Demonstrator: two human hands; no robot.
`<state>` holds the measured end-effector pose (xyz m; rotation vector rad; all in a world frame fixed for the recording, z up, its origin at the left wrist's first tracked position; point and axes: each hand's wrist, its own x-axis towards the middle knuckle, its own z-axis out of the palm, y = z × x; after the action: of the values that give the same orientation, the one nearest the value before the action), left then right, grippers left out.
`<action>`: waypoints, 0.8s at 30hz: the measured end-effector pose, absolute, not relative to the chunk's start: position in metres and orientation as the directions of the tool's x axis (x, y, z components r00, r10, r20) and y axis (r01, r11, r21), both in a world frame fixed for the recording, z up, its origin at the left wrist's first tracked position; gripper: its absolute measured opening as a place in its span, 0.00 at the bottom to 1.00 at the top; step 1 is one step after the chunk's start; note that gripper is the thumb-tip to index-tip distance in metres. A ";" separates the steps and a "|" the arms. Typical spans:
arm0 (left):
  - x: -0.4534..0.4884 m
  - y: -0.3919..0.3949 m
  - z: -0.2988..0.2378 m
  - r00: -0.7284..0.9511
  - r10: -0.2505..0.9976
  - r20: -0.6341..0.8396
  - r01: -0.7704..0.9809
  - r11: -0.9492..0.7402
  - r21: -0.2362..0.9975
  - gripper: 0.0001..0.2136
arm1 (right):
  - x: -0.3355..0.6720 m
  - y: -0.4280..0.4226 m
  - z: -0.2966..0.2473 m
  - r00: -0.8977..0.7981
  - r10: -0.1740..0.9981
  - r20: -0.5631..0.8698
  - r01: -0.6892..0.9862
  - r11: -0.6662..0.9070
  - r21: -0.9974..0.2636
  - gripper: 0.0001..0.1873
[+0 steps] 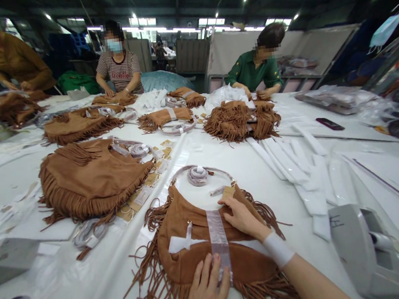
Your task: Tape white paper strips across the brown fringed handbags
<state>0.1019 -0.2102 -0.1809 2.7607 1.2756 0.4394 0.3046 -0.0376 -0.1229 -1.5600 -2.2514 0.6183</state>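
A brown suede fringed handbag lies flat in front of me, with a clear tape strip running down its middle. My left hand rests on the bag's lower part, fingers spread across the lower end of the tape. On the upper right of the bag is my right hand, thumb and forefinger apart, fingertips touching a tan hang tag. Above the bag's opening curves its wrapped strap, with a coiled strap roll inside the curve. White paper shows beside the bag's zip pull.
Another fringed bag lies to the left, with tan tags beside it. Further back sit stacked bags. White strips and a grey tape dispenser are at right; a second dispenser is left. Three people work across the table.
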 end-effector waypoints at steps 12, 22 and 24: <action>0.103 -0.209 -0.189 0.641 0.727 0.246 0.719 -0.681 0.138 0.35 | 0.286 -0.049 -0.134 -0.271 0.962 0.031 0.882 0.261 -0.393 0.11; 0.101 -0.206 -0.186 0.640 0.740 0.207 0.717 -0.672 0.184 0.37 | 0.267 -0.048 -0.139 -0.190 0.981 0.032 0.938 0.191 -0.290 0.11; 0.100 -0.206 -0.184 0.640 0.739 0.209 0.716 -0.673 0.187 0.37 | 0.277 -0.046 -0.137 -0.243 0.970 0.012 0.916 0.234 -0.326 0.13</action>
<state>0.1002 -0.2056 -0.1844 2.7661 1.2297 0.4117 0.2765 -0.0458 -0.1372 -1.7850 -2.2922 0.3729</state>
